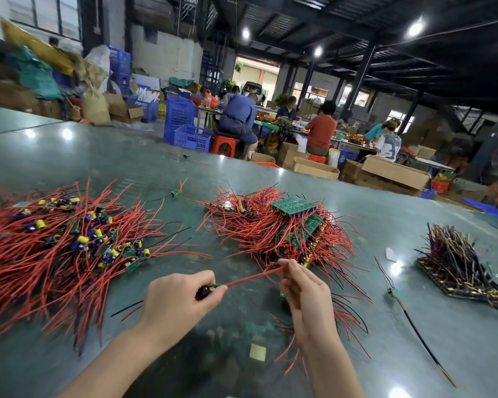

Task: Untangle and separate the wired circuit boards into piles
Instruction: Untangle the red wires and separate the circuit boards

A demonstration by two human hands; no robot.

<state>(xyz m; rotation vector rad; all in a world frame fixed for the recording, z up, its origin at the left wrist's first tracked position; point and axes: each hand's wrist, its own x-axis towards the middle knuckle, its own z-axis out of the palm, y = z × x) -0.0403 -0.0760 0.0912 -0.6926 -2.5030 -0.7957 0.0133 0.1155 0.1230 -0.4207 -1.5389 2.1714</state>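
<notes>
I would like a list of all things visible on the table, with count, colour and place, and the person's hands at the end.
left pile: one, red wires with blue and yellow capacitors, table left
middle pile: one, red wires with green boards, table centre
right pile: one, dark wires, table right
loose board: one, green, between the left and middle piles, farther back
table: one, grey-green
left hand: grips a small board
right hand: pinches its red wire

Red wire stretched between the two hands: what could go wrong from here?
1. The left hand grips the small board while the right hand pinches the red wire; pulling harder might strain its joint.
2. The middle pile lies just behind the right hand, so loose wires could snag.
</notes>
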